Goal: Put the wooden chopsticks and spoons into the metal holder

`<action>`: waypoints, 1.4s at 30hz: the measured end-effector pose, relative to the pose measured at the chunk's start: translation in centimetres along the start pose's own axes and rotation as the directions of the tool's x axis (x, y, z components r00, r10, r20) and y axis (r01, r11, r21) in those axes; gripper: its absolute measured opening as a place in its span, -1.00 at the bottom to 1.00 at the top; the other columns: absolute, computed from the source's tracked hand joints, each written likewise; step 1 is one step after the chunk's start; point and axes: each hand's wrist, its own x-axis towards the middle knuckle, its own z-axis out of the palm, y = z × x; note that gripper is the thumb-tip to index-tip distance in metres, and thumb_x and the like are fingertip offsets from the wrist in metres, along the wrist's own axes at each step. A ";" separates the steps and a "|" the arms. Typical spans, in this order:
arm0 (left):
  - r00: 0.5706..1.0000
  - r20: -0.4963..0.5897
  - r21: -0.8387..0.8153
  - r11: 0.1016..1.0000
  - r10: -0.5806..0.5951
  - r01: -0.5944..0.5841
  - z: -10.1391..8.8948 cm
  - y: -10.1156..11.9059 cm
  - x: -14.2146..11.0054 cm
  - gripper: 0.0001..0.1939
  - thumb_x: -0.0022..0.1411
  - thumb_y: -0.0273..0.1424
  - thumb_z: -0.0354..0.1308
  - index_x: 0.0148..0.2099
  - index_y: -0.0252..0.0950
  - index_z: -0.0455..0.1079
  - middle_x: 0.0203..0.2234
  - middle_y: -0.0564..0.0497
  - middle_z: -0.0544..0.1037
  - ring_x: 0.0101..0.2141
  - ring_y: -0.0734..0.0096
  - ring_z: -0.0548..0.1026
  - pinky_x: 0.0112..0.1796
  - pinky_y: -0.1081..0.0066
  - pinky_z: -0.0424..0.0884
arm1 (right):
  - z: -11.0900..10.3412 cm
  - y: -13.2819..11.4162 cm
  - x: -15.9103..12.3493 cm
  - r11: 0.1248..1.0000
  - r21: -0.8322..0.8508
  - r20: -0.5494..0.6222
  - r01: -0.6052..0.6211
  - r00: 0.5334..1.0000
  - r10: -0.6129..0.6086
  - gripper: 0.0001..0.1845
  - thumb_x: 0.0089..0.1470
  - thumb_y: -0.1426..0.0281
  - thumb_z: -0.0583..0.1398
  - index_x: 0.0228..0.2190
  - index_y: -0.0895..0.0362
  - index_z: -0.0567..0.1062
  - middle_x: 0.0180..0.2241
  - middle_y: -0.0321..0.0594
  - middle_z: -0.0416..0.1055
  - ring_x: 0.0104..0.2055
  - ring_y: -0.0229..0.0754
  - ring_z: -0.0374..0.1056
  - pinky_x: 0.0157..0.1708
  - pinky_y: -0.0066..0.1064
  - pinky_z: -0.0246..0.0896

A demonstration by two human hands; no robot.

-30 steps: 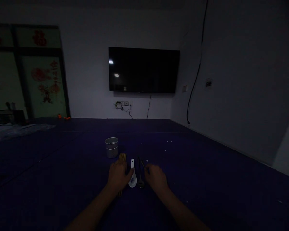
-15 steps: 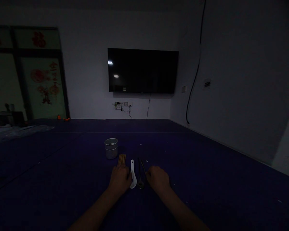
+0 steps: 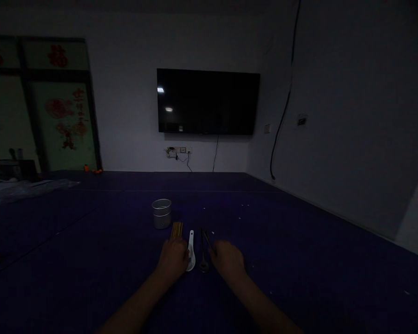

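Note:
The room is dim. My left hand (image 3: pixel 173 260) lies knuckles-up over a bundle of wooden chopsticks (image 3: pixel 176 229), its thumb side against a white ceramic spoon (image 3: pixel 191 253). Its fingers curl down, and what they hold is hidden. My right hand (image 3: pixel 227 260) rests beside a dark metal spoon (image 3: pixel 203 250) and a thin dark utensil, fingers curled by their handles. A small metal cup (image 3: pixel 161 213) stands upright just beyond the chopsticks.
Everything sits on a wide dark blue mat (image 3: pixel 299 241). A black TV (image 3: pixel 207 102) hangs on the far wall above a socket strip (image 3: pixel 177 150). A glass door with red paper cuttings (image 3: pixel 64 116) is at the left, with clear plastic sheeting (image 3: pixel 17 189) below.
My left hand has shifted slightly back and now covers more of the white spoon's bowl. The right hand has barely moved. The camera wobbled a little.

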 end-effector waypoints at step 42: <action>0.998 -0.024 0.060 0.997 -0.050 0.051 -0.2 -0.4 0.1 -0.80 0.16 -0.47 -0.03 -0.21 -0.31 0.38 -0.23 -0.17 0.51 -0.12 0.14 0.46 -0.16 0.27 0.30 | 0.8 -1.1 -0.2 0.885 0.014 0.004 0.465 0.885 -0.466 -0.70 0.02 0.49 0.03 -0.25 0.20 0.49 -0.18 -0.03 0.46 0.00 -0.02 0.26 -0.05 -0.30 0.06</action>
